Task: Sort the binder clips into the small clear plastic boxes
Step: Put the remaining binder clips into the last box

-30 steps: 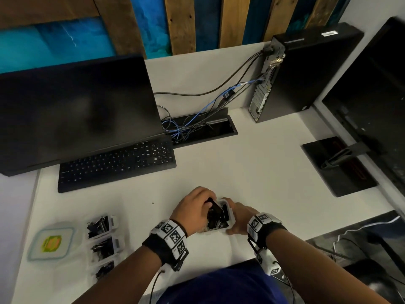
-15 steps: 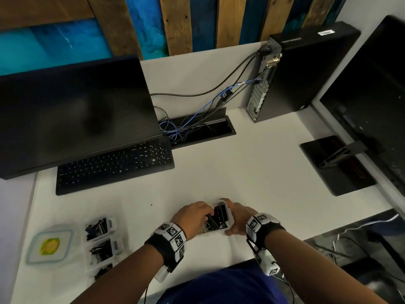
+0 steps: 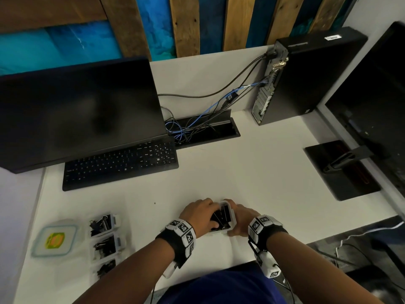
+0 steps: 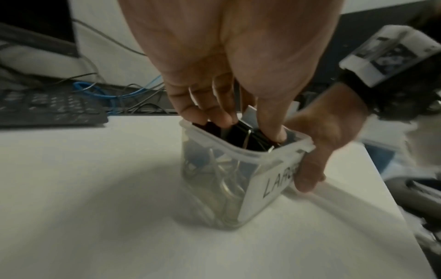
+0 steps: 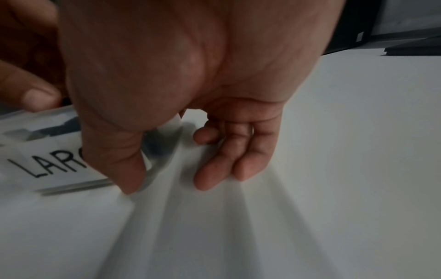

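Observation:
A small clear plastic box (image 3: 232,217) (image 4: 222,169) with a paper label (image 4: 274,186) (image 5: 47,166) reading "LAR…" stands on the white desk (image 3: 252,183) near its front edge. Black binder clips (image 3: 222,216) (image 4: 241,135) fill it to the rim. My left hand (image 3: 200,212) (image 4: 238,126) reaches down into the box, fingers and thumb pinching a black clip at the top. My right hand (image 3: 240,219) (image 4: 317,151) (image 5: 167,179) grips the box from the right, thumb on the label side, other fingers resting by the desk.
Three more clear boxes (image 3: 105,224) (image 3: 107,246) (image 3: 105,267) holding clips sit in a column at the front left, beside a lid (image 3: 54,240). A keyboard (image 3: 120,163) and monitor (image 3: 76,110) stand behind, a cable tray (image 3: 203,130), PC tower (image 3: 306,77) and monitor stand (image 3: 341,170) further right.
My left hand has lowered a black clip from above the box down into it, fingers now inside the rim. The right hand stays on the box.

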